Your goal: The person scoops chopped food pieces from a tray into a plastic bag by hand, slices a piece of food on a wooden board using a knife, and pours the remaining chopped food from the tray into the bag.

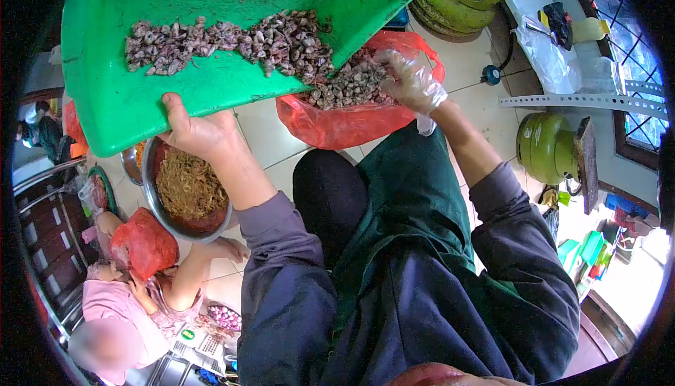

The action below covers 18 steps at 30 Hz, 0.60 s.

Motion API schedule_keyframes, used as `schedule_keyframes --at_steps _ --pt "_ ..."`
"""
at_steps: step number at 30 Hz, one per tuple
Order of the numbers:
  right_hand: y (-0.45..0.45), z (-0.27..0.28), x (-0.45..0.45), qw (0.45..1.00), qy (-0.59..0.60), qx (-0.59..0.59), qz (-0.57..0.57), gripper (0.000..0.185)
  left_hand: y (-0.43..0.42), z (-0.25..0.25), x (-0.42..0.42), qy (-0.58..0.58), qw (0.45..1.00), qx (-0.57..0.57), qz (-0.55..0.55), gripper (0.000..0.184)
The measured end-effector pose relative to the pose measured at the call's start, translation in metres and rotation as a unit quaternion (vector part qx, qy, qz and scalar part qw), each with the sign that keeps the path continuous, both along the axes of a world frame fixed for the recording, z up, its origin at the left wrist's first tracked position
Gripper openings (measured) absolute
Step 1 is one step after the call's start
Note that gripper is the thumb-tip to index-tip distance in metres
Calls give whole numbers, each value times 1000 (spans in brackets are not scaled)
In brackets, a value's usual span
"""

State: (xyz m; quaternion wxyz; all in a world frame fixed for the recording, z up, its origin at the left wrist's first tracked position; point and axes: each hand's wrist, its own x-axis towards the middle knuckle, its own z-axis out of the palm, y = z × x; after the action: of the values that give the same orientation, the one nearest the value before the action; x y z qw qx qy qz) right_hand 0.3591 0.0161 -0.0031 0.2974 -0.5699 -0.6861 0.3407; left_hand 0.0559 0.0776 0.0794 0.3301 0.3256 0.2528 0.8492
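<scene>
My left hand (200, 129) grips the near edge of a green plastic tub (232, 98), thumb on top. The tub is tilted with its right end over a red plastic bag (330, 129). Small purplish-grey pieces (288, 45), which look like little squid, lie along the tub and run down to its right corner. More grey pieces (351, 84) fill the bag's mouth. My right hand (408, 84) wears a clear plastic glove and reaches over the right side of the bag's mouth, fingers apart by the pieces. Its fingertips are partly blurred by the glove.
A metal basin (150, 182) of brown shredded food stands on the tiled floor at left. Beyond it sits a person (119, 301) with a red bag (144, 243). Green gas cylinders (457, 3) stand at upper right and right, near a perforated metal bar (583, 101).
</scene>
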Motion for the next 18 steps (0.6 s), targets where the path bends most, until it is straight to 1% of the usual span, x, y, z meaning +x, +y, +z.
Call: schedule_keyframes --at_steps 3,4,7,8,10,12,14,17,18 --pt "2 4 11 991 -95 -72 -64 38 3 -14 -15 -26 998 -4 -54 56" --pt "3 0 14 985 -146 -70 -59 38 3 -14 -15 -29 998 -10 -51 57" --pt "-3 -21 11 993 -110 -47 -8 31 1 -12 -11 -35 998 -21 -51 59" --pt "-10 -13 -1 986 -163 -23 2 34 1 -10 -10 -37 998 -20 -56 59" --pt "-22 -14 -25 942 -317 73 82 37 -3 -9 -9 -31 998 -20 -58 61" --pt "-29 -17 -49 911 -369 141 118 45 -2 -7 -11 -19 998 -17 -52 62" --pt "-35 -21 -69 921 -324 184 115 61 -2 -8 -14 -15 998 -18 -56 62" --pt "-38 -13 -89 919 -343 166 103 64 -5 -6 -12 -21 998 -30 -51 62" --pt "-38 -19 -91 950 -280 111 85 67 -6 -4 -11 -25 998 -36 -46 63"
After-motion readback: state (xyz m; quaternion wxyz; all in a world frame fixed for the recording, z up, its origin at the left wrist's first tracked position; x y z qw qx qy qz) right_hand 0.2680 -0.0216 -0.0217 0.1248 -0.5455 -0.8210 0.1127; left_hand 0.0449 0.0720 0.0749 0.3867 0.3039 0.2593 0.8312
